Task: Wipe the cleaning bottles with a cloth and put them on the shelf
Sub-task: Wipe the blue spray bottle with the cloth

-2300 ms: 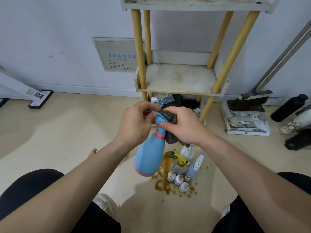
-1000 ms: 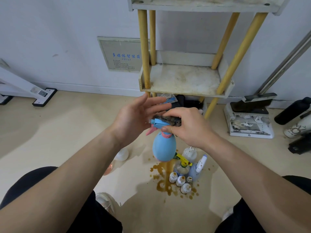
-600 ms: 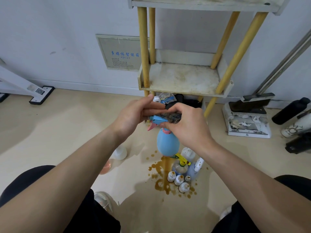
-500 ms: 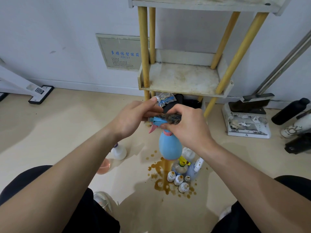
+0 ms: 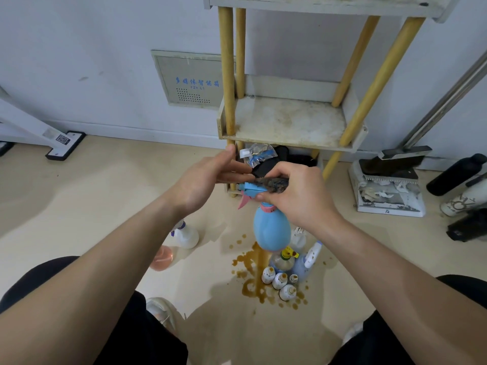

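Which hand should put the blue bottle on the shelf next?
Probably the right hand: it grips the bottle by its top through the cloth, in front of the shelf. The left hand is open.

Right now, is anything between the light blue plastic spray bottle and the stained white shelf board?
Nothing visible is. The right hand holds the light blue plastic spray bottle by its head, through a dark fuzzy cloth, in front of the stained white shelf board; nothing shows between its yellow wooden posts.
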The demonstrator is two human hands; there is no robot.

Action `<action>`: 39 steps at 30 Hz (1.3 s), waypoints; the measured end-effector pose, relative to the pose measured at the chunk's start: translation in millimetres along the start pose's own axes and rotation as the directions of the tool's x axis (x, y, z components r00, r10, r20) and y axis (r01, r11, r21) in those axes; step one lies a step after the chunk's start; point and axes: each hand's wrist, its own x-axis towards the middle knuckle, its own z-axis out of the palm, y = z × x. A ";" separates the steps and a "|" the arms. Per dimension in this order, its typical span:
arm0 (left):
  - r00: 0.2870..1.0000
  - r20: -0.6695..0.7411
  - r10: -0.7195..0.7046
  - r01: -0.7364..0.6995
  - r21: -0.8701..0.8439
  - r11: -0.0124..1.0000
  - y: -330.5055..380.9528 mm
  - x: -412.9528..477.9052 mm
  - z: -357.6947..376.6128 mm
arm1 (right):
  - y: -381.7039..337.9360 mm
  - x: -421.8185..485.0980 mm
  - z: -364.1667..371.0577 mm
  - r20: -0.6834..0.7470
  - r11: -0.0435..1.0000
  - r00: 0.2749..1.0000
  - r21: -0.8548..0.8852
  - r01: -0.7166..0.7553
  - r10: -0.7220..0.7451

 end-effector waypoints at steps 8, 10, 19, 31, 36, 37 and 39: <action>0.964 -0.090 0.252 -0.220 0.271 0.937 -16.1 2.5 -1.4 | 6.2 4.3 -3.9 -0.033 0.999 0.999 0.051 0.004 -0.003; 0.958 -0.099 0.270 -0.246 0.204 0.948 -16.7 2.2 3.8 | 11.8 7.0 -4.7 -0.020 0.993 1.000 0.116 0.003 0.000; 0.949 -0.231 0.213 -0.208 0.047 0.977 -14.2 7.3 3.4 | 19.2 16.2 -10.6 0.209 0.762 0.974 0.617 -0.197 0.082; 0.946 -0.298 0.127 -0.141 -0.027 0.990 -14.9 6.2 13.2 | 32.2 19.7 -11.9 0.302 0.875 0.953 0.465 -0.136 -0.013; 0.939 -0.329 0.104 -0.129 -0.055 0.990 -10.3 8.9 14.6 | 28.7 22.1 -12.2 0.139 0.899 0.987 0.417 -0.132 0.081; 0.933 -0.345 0.103 -0.127 -0.047 0.991 -9.8 10.2 13.8 | 27.7 22.5 -13.5 0.112 0.894 0.989 0.427 -0.138 0.099; 0.919 -0.381 0.101 -0.115 -0.015 0.993 -9.9 12.8 11.3 | 28.7 22.7 -15.4 0.084 0.881 0.986 0.445 -0.164 0.141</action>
